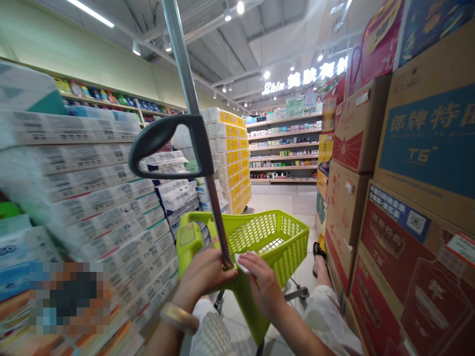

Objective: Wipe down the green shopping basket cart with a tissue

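A lime-green plastic shopping cart [297, 252] stands in front of me, with a perforated basket. From its near end a metal pole [218, 220] rises, carrying a dark grey loop handle [198, 143]. My left hand [208, 271], with a gold-coloured bangle [180, 318] on the wrist, is closed on the cart's green rim beside the pole's foot. Just right of the pole, my right hand [262, 281] presses a white tissue or cloth [242, 263] against the cart's near rim. The palm side of both hands is hidden.
Stacked white paper packs [111, 198] line the left side. Cartons [426, 128] are piled close on the right. Yellow-and-white packs [233, 158] stand ahead, before stocked shelves [284, 148]. My sandalled foot [319, 253] is beside the cart. A blurred patch covers the lower left.
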`<state>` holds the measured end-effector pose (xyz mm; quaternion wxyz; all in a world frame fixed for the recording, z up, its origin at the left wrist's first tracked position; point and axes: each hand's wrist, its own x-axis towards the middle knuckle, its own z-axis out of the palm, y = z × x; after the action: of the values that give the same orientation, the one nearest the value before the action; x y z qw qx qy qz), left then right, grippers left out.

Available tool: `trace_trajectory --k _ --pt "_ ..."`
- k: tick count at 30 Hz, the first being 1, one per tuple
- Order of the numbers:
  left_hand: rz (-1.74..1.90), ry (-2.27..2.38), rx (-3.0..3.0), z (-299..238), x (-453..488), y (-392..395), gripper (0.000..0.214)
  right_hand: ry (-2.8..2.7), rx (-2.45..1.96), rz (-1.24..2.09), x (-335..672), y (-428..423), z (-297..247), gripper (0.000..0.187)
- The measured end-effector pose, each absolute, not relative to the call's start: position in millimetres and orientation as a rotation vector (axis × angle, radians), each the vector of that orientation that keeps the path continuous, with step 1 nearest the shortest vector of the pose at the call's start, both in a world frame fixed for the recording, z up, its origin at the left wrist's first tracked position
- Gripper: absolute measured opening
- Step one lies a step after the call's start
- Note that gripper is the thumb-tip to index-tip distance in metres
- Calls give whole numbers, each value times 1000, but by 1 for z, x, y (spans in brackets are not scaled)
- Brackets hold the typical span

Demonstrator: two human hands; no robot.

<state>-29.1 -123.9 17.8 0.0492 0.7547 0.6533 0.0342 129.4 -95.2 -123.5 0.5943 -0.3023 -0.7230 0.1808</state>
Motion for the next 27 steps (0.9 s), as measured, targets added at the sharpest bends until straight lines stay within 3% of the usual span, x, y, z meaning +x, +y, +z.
trace_trajectory --k 7,13,19,27 --pt "108 1991 2261 16 -30 -123 28 -1567 -854 419 140 -84 -130 35" --pt "95 2002 2297 18 -28 -125 26 -1720 -671 459 129 -98 -119 40" --pt "136 2006 2238 16 -30 -125 24 -1565 -875 464 138 -80 -125 30" --pt "132 1992 2298 17 -29 -126 23 -1684 -687 488 130 -94 -117 34"
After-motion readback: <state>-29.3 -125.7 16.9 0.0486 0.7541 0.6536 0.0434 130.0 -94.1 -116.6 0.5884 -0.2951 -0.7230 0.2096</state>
